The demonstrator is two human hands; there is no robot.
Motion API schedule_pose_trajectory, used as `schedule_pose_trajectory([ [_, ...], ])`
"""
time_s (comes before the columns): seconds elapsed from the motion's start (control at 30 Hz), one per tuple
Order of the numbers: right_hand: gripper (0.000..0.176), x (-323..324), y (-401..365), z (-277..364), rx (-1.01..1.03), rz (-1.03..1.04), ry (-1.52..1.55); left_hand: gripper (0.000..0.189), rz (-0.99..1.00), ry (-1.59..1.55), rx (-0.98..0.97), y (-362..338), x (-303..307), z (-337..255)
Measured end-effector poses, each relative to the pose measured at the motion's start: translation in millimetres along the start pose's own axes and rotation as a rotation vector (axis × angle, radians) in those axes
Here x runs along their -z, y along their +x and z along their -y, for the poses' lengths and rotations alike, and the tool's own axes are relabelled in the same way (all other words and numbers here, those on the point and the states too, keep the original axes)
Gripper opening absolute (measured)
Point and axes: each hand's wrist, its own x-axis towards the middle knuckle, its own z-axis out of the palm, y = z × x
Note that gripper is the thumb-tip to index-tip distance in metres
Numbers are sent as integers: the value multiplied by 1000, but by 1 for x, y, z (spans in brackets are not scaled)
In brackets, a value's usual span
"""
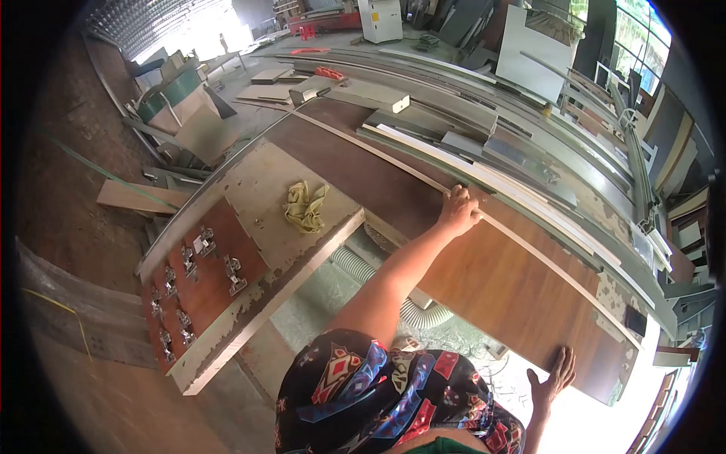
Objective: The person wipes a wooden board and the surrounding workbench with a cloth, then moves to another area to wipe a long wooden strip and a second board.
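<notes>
A long, thin pale strip (378, 157) lies along a table saw-like worktop, running from the far left to the near right. My left hand (460, 212) is curled over it about midway, fingers closed round the strip. Beside the strip is a brown wood-grain surface (514, 284). My right hand (556, 373) rests at the near edge of this surface, its fingers spread and holding nothing. Close to the right end of the strip lies a dark phone-like object (635, 321).
On a worn ledge (265, 170) to the left lie a crumpled yellowish cloth (305, 206) and several metal hinges (234, 274). Below runs a ribbed hose (353, 265). Long pale boards (491, 178) lie beyond the strip. Further back stands a white cabinet (380, 20).
</notes>
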Motion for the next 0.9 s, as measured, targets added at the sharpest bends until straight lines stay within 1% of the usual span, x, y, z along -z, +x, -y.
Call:
schedule_pose_trajectory([
  [0.07, 102, 0, 1, 2, -39, 22, -9, 24, -3, -1, -3, 5, -5, 7],
  [0.2, 100, 0, 1, 3, 0, -1, 12, 18, -117, -72, -78, 18, -12, 20],
  [0.27, 100, 5, 3, 7, -55, 43, 20, 16, -205, -95, -135, 25, -18, 26],
  [0.33, 98, 10, 7, 12, -117, 74, 28, 16, -226, -94, -151, 29, -23, 29],
  [0.4, 97, 18, 11, 20, -109, 35, 58, 15, -189, -83, -118, 34, -22, 27],
  [0.43, 96, 23, 13, 22, -105, 60, 71, 16, -222, -58, -150, 34, -17, 25],
  [0.47, 96, 28, 13, 21, -107, 81, 84, 18, -207, -21, -139, 36, -14, 22],
  [0.5, 95, 31, 13, 21, -103, 71, 94, 19, -239, -32, -175, 39, -18, 25],
  [0.53, 94, 34, 12, 21, -97, 60, 104, 19, -215, -51, -143, 40, -15, 22],
  [0.57, 94, 37, 10, 23, -139, 83, 78, 20, -181, -32, -122, 42, -13, 20],
  [0.6, 94, 39, 8, 26, -173, 109, 59, 22, -144, -62, -94, 45, -18, 25],
  [0.67, 94, 33, 2, 22, -165, 92, 61, 26, -129, -14, -149, 48, -14, 27],
  [0.7, 94, 31, 0, 23, -210, 80, 52, 29, -128, -13, -130, 49, -16, 30],
  [0.77, 95, 29, -3, 24, -173, 60, 73, 35, -119, 43, -86, 48, -15, 29],
  [0.8, 95, 27, -4, 22, -205, 51, 72, 38, -111, 96, -67, 46, -10, 22],
  [0.83, 95, 27, -5, 21, -186, 43, 80, 39, -69, 96, -59, 46, -4, 17],
  [0.9, 95, 26, -6, 16, -159, 41, 91, 39, -118, 78, -124, 46, -8, 19],
])
